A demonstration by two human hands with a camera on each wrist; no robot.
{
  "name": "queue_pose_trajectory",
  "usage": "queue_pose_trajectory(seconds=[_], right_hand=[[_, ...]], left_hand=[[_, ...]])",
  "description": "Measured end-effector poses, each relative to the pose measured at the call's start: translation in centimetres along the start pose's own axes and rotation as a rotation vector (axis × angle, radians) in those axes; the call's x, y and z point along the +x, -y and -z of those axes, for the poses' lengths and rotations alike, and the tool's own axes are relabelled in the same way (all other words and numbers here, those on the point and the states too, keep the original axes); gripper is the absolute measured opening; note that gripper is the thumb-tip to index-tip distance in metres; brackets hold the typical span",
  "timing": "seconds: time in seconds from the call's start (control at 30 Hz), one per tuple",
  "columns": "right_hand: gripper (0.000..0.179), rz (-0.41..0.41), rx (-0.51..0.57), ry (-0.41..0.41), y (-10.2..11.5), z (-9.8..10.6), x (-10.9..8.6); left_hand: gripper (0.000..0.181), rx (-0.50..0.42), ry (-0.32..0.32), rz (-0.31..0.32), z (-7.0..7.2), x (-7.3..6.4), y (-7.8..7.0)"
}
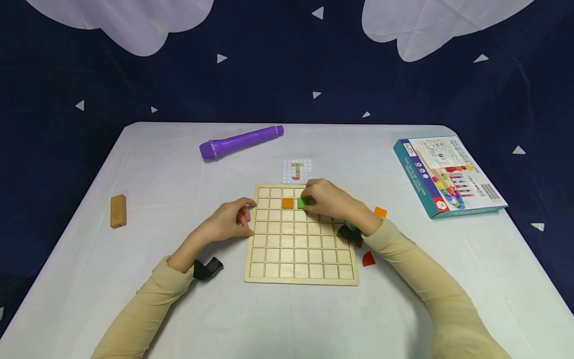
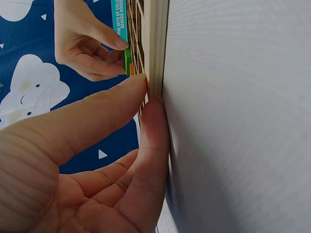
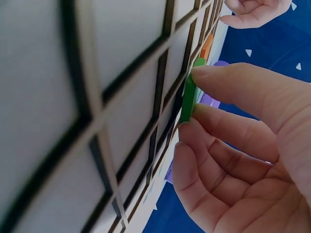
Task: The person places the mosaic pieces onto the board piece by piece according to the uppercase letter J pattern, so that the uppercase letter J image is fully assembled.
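Note:
A wooden grid board point(image 1: 301, 284) lies on the table. An orange square tile point(image 1: 287, 203) sits in one of its cells in the second row. My right hand point(image 1: 329, 199) pinches a green square tile point(image 1: 301, 203) between thumb and fingertips, just right of the orange one. In the right wrist view the green tile point(image 3: 188, 94) stands tilted against the grid, and whether it lies in a cell cannot be told. At the board's left edge, my left hand point(image 1: 227, 219) touches the rim with thumb and index fingertips spread apart, the other fingers loosely bent.
Behind the board lies a small pattern card point(image 1: 297, 171). Right of it are an orange tile point(image 1: 380, 212) and a red quarter-round piece point(image 1: 368, 259), with others partly under the right wrist. A purple microphone-like stick point(image 1: 242, 142), wooden block point(image 1: 118, 211) and teal box point(image 1: 448, 174) lie farther out.

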State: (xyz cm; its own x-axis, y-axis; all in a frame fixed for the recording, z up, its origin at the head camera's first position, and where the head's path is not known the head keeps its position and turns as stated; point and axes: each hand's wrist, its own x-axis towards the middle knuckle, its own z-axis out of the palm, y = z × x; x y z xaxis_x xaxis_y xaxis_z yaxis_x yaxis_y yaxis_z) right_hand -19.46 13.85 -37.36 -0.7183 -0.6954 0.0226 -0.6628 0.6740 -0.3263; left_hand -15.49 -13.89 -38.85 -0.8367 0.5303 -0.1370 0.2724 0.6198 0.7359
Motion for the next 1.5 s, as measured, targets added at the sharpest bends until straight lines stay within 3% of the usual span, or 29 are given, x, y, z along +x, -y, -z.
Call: queue_pose_trajectory(seconds=[0.73,0.97,1.5], right_hand=[[0.015,0.04,0.03,-0.018,-0.1,-0.3,0.0],[0.019,-0.022,0.086,-0.089,-1.1,0.7,-1.9],[0.016,-0.088,0.042,-0.243,-3.0,1.6,-7.4]], left_hand=[[0.062,0.003,0.003,0.019,-0.1,0.0,-0.1],[0.062,0.01,0.0,0.021,-0.1,0.0,-0.1],[0.062,0.018,-0.003,-0.005,-0.1,0.0,0.0]])
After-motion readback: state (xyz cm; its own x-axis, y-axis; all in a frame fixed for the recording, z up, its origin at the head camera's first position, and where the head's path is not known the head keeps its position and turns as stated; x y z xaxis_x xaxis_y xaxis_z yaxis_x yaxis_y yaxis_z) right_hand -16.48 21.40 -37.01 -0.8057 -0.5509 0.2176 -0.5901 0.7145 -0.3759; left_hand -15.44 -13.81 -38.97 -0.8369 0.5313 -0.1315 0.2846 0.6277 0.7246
